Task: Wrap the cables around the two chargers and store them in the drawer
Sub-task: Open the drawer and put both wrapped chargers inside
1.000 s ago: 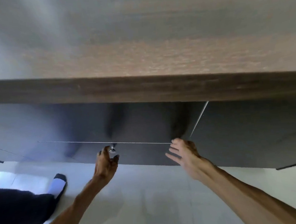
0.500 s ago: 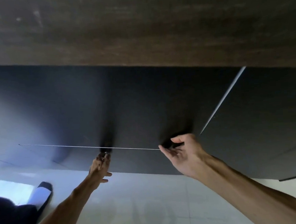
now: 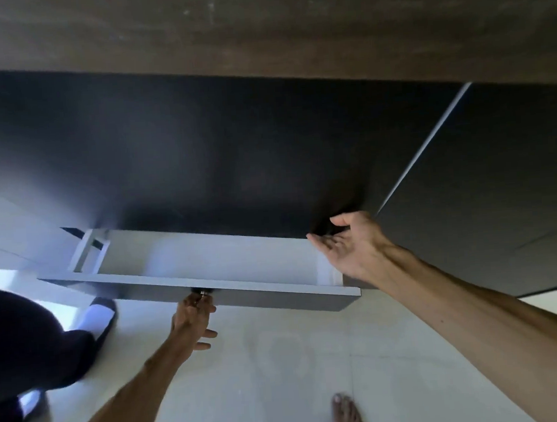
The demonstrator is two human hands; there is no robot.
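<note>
A drawer (image 3: 230, 291) with a dark front and pale inside stands pulled partway out of the dark cabinet (image 3: 200, 143). My left hand (image 3: 192, 319) grips the small metal knob (image 3: 203, 294) on the drawer front. My right hand (image 3: 352, 242) is held open at the drawer's right end, fingers relaxed, close to the cabinet front. What shows of the drawer's inside looks bare. No charger or cable is in view.
A wooden top (image 3: 257, 27) overhangs the cabinet. A second dark panel (image 3: 486, 180) sits to the right. Below lies a pale tiled floor (image 3: 282, 375), with my bare foot (image 3: 347, 413) and, at left, a dark-clothed leg (image 3: 25, 337) in a black-and-white slipper (image 3: 96, 317).
The drawer, closed before, has slid out toward me with my left hand on its knob. My right hand stays beside the drawer's right end.
</note>
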